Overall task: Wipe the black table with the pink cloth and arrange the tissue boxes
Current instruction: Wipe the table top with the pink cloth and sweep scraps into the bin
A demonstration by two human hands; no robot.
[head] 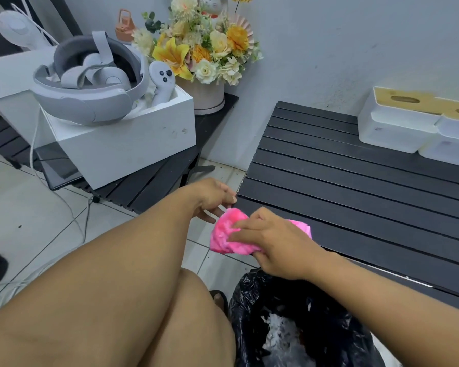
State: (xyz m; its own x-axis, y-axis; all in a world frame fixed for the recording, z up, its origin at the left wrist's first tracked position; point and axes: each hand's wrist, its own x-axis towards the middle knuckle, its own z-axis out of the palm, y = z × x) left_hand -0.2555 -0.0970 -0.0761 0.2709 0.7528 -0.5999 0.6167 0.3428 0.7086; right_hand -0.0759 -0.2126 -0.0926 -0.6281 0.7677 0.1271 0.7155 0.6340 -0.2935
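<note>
Hands meet at the near left corner of the black slatted desk (355, 181), and we judge the job to be in its early or middle part. Our right hand (270, 242) has its grip closed around the bunched pink cloth (228, 234), held at the desk's left edge, partly over the tiled floor (37, 207). Our left hand (212, 200) hovers just beside the cloth with fingers loosely curled, its grip holding nothing. We cannot tell whether any slats are already wiped.

Two white tissue boxes (408, 120) sit touching each other at the far right corner, against the pale wall; whether they still need arranging is unclear.

A black rubbish bag (289, 313) stands open below the near edge. To the left, a second dark desk (143, 186) carries a white box (122, 144) with a headset (90, 83), and a flower arrangement (202, 49).
</note>
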